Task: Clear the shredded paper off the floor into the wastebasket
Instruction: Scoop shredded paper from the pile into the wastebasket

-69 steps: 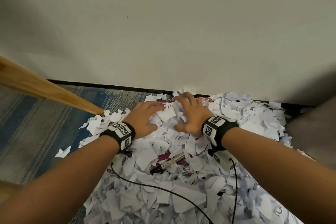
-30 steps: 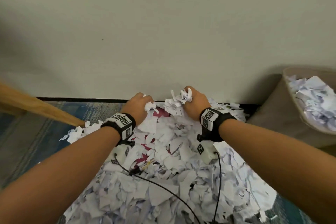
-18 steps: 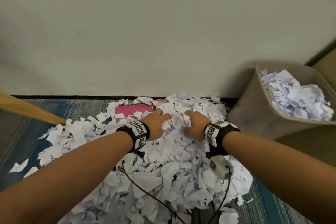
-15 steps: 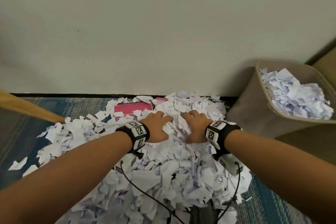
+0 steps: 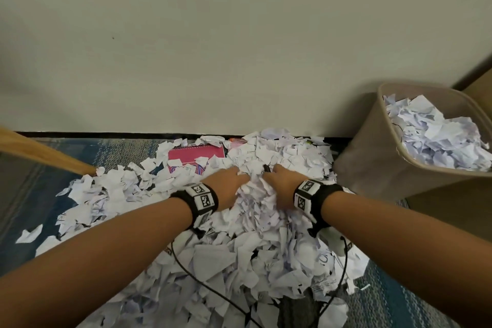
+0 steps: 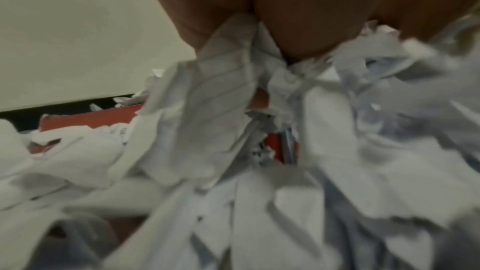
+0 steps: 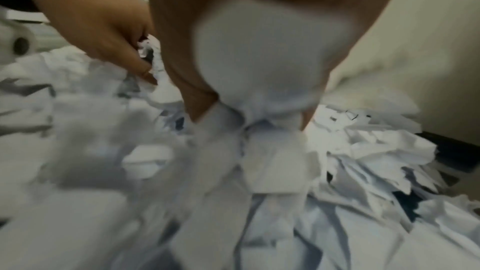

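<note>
White shredded paper pile [image 5: 255, 234] on carpet by wall | left hand [image 5: 226, 186], right hand [image 5: 282, 184] both grasp scraps | tan wastebasket [image 5: 372, 168] right.

Likely an office or study room. Striped blue carpet [image 5: 66, 168] meets a plain wall [image 5: 239, 48]; against that wall stand a wastebasket [image 5: 372, 168] and a red notebook [image 5: 195, 154] among shredded paper [image 5: 266, 247].

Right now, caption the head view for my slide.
Both hands, left hand and right hand, gather shredded paper beside a part-filled wastebasket.
</note>
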`<state>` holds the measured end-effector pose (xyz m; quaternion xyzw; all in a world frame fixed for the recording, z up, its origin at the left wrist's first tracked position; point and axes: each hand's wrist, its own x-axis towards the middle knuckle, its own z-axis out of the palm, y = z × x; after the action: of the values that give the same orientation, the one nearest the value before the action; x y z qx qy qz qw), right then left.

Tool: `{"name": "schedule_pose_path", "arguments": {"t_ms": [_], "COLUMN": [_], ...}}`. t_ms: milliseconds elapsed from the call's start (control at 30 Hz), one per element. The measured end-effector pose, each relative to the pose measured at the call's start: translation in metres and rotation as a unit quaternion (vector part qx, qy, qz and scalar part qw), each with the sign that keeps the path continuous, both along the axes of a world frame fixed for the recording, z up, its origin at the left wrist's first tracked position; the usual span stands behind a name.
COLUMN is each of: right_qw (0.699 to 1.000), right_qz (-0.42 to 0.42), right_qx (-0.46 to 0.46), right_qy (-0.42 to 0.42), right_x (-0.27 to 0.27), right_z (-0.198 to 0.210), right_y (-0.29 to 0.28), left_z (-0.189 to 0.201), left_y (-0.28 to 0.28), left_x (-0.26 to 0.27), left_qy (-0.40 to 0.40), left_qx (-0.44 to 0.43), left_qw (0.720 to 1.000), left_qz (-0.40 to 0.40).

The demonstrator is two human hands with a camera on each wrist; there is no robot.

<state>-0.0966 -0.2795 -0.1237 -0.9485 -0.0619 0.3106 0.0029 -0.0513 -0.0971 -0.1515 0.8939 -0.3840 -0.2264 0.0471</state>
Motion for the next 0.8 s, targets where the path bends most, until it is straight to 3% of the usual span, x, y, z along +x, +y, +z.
{"name": "schedule_pose_path", "arguments": {"t_ms": [233, 400, 667, 800], "right_qw": [0.99, 0.985, 0.924, 0.903], "right_qz": [-0.08, -0.052, -0.203, -0.201], "right_qx": [0.071, 0.061, 0.176, 0.118], "right_qy": [-0.088, -0.154, -0.273, -0.36], "right_x": [0.022, 0.026, 0.031, 0.038], "right_z": [0.036, 0.075, 0.123, 0.166], "right_y": [-0.008, -0.006, -0.023, -0.047], "left_z": [0.038, 0.062, 0.104, 0.134], "left_y": [0.007, 0.009, -0.013, -0.049], "left_x": [0.03, 0.042, 0.044, 0.053], "left_qy": [0.0, 0.005, -0.019, -0.045], "left_qx": [-0.109, -0.168, -0.212, -0.318], "left_qw": [0.985, 0.961, 0.952, 0.918], "left_qz": [0.136, 0.218, 0.218, 0.233]}}
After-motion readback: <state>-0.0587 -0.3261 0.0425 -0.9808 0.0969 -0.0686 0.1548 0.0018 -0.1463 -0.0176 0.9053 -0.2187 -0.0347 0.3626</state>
